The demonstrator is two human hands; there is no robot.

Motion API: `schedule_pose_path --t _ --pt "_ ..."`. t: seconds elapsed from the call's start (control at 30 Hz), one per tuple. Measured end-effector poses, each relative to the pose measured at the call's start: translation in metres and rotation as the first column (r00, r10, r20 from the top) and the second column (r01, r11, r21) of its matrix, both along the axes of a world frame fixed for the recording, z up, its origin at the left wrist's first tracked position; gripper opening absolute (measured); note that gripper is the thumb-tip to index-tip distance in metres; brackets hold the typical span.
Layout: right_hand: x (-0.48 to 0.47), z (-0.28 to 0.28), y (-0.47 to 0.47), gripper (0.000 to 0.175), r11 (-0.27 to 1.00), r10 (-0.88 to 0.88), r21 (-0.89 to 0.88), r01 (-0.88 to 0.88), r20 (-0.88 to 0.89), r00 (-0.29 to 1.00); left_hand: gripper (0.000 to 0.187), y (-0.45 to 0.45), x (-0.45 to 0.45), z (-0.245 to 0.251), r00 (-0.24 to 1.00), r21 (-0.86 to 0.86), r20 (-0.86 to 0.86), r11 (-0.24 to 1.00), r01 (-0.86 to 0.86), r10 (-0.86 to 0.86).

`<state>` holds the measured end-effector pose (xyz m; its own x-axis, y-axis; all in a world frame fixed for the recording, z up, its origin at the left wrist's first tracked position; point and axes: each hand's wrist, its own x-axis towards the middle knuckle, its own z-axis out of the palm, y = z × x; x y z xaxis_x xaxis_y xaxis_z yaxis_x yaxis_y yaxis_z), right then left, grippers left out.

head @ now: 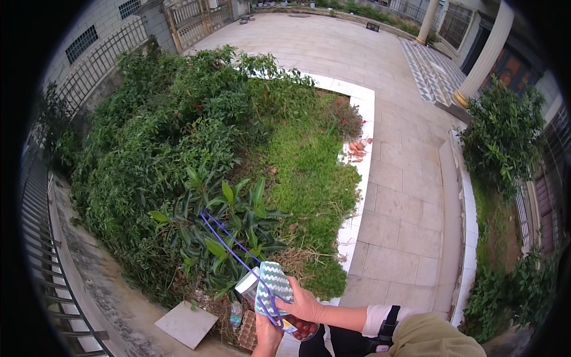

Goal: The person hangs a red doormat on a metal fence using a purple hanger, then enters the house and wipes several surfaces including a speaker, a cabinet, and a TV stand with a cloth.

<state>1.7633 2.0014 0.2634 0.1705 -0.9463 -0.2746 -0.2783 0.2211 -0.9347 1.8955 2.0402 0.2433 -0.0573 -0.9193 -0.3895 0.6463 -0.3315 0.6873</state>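
A clear jar [305, 329] with a white lid [246, 284] lies tilted across both my hands. Dark red round pieces show through its lower end. Over its middle lies a green-and-white zigzag cloth [273, 285], gripped by my right hand [302, 302], whose thumb rests on top. My left hand [267, 334] holds the jar from the near side, its fingers partly hidden. A thin blue-purple hanger [229, 241] lies over the cloth. Its long loop reaches out over the broad leaves, and its narrow end is at my hands.
Below my hands are an egg carton [246, 331], a plastic bottle [236, 313] and a square tile [186, 324]. Dense shrubs [151, 156] fill the bed ahead. Orange-brown pieces [357, 149] lie on its white tiled border [352, 227]. A metal railing [67, 285] runs at left.
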Motion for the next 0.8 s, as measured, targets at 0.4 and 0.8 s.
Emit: schedule_pose_path --t 0.4,0.8 --pt "-0.013 0.0 0.038 0.076 0.962 0.168 -0.159 -0.222 -0.299 0.939 0.025 0.033 -0.025 -0.037 0.94 0.207 0.217 0.929 -0.307 0.262" --pt "0.0 -0.04 0.046 0.07 0.979 0.071 -0.184 -0.092 -0.118 0.99 0.042 0.064 -0.019 -0.056 0.887 0.104 0.461 0.991 -0.085 0.028"
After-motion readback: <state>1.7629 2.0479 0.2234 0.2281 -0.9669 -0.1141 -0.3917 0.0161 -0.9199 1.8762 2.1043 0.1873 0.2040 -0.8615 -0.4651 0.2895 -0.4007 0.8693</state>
